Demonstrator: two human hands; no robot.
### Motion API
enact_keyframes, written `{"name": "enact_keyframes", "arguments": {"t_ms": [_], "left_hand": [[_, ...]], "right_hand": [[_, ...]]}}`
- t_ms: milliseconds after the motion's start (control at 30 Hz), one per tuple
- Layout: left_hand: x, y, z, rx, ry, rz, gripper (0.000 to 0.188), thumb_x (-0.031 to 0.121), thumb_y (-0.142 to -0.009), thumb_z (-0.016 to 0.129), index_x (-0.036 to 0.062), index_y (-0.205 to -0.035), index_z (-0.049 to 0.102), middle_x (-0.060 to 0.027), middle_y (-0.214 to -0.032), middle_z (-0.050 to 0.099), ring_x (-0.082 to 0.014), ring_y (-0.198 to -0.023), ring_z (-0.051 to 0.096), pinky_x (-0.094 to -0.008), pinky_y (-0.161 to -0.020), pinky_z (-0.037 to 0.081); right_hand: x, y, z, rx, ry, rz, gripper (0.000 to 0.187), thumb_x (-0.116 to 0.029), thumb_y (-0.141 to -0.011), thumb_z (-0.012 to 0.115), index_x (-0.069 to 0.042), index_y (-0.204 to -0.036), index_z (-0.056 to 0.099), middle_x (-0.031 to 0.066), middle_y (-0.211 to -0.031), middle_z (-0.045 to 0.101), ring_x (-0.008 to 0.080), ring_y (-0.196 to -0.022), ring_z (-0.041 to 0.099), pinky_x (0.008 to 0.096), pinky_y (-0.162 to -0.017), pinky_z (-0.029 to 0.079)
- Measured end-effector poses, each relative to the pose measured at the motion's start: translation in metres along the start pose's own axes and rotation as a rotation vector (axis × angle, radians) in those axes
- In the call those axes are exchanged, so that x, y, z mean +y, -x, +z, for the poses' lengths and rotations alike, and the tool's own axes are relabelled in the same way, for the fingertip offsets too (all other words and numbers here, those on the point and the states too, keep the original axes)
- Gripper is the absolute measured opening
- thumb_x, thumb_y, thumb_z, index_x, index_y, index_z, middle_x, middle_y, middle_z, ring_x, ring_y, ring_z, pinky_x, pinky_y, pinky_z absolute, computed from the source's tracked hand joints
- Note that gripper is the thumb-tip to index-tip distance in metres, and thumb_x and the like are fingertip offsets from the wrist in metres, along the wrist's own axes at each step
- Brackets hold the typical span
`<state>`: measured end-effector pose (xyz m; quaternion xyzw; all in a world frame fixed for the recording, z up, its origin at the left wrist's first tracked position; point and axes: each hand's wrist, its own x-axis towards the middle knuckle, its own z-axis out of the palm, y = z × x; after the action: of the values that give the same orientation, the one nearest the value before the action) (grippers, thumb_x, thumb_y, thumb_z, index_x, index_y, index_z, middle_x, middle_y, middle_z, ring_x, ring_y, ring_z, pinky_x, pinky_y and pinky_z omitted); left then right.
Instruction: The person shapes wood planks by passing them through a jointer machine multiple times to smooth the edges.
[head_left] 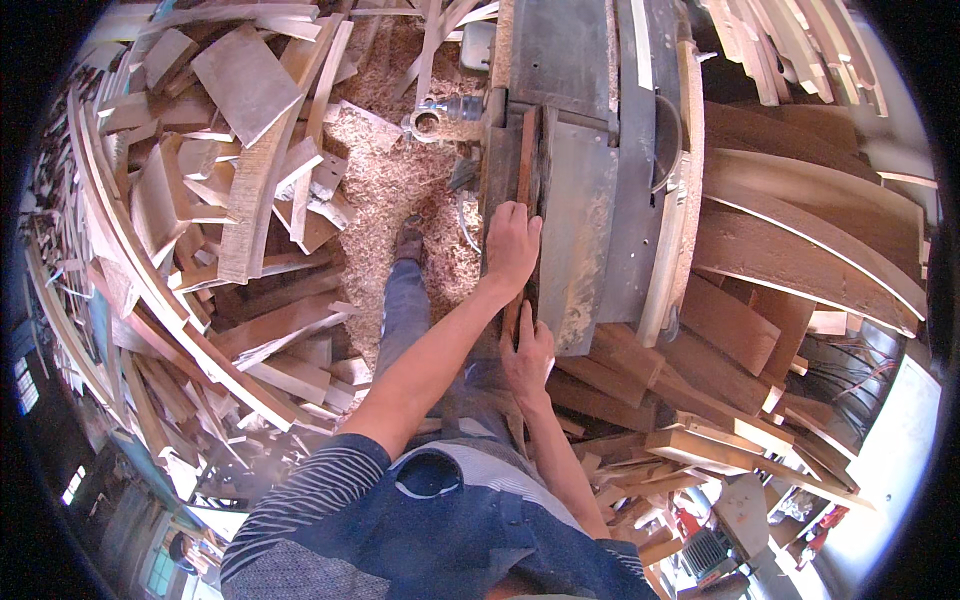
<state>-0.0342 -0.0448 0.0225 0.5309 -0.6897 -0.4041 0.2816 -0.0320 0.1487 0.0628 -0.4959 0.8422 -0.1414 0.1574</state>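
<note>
A narrow reddish-brown wooden strip lies lengthwise along a dark edge on the left side of a grey metal woodworking machine. My left hand is closed over the middle of the strip, its fingers curled and pressed together. Nearer to my body, my right hand grips the strip's near end, with the fingers pointing forward along it. Both palms face down, so part of the strip is hidden beneath them. Wood dust coats patches of the metal bed.
Offcuts and long curved strips are heaped on the left. Shavings cover the floor around my shoe. A round metal blade shows on the machine's right side. Wide curved boards are stacked farther right.
</note>
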Motion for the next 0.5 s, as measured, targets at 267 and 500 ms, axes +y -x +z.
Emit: {"name": "enact_keyframes", "arguments": {"t_ms": [267, 500], "left_hand": [[-0.003, -0.036, 0.013, 0.063, -0.044, 0.045, 0.022, 0.018, -0.098, 0.064, -0.0039, -0.104, 0.061, -0.0225, -0.113, 0.06, -0.042, -0.106, 0.059, -0.0507, -0.093, 0.049], [0.003, -0.083, 0.018, 0.086, -0.085, 0.054, 0.023, 0.019, -0.099, 0.06, -0.004, -0.104, 0.062, -0.0225, -0.113, 0.062, -0.0421, -0.108, 0.06, -0.0511, -0.095, 0.049]], "right_hand": [[-0.002, -0.032, 0.002, -0.066, -0.008, 0.074, 0.069, -0.015, -0.085, 0.074, -0.008, -0.151, 0.054, 0.0232, -0.103, 0.061, 0.0423, -0.095, 0.063, 0.0493, -0.078, 0.056], [-0.007, -0.079, -0.001, 0.014, -0.022, 0.015, 0.07, -0.015, -0.084, 0.074, -0.008, -0.151, 0.054, 0.0208, -0.096, 0.057, 0.0407, -0.091, 0.062, 0.0493, -0.074, 0.055]]}}
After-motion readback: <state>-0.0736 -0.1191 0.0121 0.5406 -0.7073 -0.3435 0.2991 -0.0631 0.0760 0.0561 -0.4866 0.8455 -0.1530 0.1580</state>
